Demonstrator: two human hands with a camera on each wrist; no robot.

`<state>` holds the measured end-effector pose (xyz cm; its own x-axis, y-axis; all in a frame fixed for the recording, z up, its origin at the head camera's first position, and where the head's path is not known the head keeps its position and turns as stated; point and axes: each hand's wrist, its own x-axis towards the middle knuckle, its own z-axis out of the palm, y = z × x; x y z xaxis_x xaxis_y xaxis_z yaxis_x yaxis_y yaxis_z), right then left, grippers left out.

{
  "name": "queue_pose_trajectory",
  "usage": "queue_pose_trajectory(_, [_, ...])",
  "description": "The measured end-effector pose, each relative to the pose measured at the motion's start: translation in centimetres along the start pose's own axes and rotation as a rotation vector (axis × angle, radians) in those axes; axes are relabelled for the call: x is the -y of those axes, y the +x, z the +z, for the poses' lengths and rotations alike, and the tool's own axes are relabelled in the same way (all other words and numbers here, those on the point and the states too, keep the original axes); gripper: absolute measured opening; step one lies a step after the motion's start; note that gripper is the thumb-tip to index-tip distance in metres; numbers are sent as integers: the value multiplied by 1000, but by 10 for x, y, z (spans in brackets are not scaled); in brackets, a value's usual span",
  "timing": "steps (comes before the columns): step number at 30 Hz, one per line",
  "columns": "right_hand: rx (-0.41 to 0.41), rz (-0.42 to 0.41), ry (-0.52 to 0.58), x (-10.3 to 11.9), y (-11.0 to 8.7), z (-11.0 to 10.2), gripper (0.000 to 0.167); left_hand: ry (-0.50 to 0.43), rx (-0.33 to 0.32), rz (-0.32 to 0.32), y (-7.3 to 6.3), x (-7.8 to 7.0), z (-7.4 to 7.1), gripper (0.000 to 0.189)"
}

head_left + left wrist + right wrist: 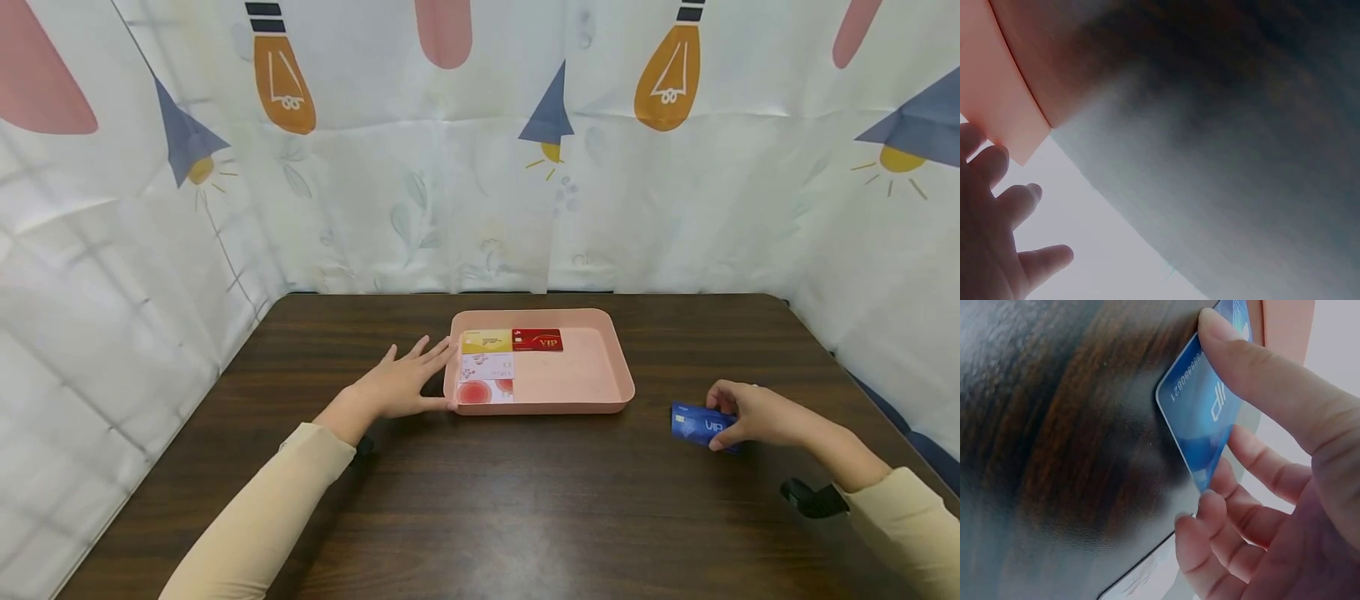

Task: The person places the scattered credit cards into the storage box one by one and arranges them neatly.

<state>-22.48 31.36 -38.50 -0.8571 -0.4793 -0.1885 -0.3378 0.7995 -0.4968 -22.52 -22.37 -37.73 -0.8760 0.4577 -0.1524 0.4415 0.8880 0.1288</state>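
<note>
A shallow pink tray (pixel 573 372) stands toward the back of the table. Inside it, along the left, lie a yellow card (pixel 486 341), a pale flowered card (pixel 487 366) and a white card with red circles (pixel 480 392); a red VIP card (pixel 537 340) is beside the yellow one. My left hand (pixel 401 385) has its fingers spread, fingertips at the tray's left wall. Off to the right, my right hand (pixel 759 414) holds a blue VIP card (pixel 693 423) between thumb and fingers. In the right wrist view, the blue card (pixel 1194 412) appears tilted over the tabletop.
Under the right hand's lower fingers, the right wrist view shows part of a whitish card-like piece (pixel 1147 575). The dark wooden table (pixel 480 500) ends at a patterned white curtain (pixel 465 208) behind and at both sides.
</note>
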Motion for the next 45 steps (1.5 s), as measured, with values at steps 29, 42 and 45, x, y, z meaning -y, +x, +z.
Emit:
queue_pose_trajectory(29, [2,121,415,-29,-5,-13,65,6,2,-6,0,0,2,100])
queue_pose_trajectory(42, [-135,137,729,-48,-3,-13,33,1,4,-6,1,1,2,99])
queue_pose_trajectory(45, [-153,148,738,-45,-1,-15,32,0,3,-5,0,1,2,100])
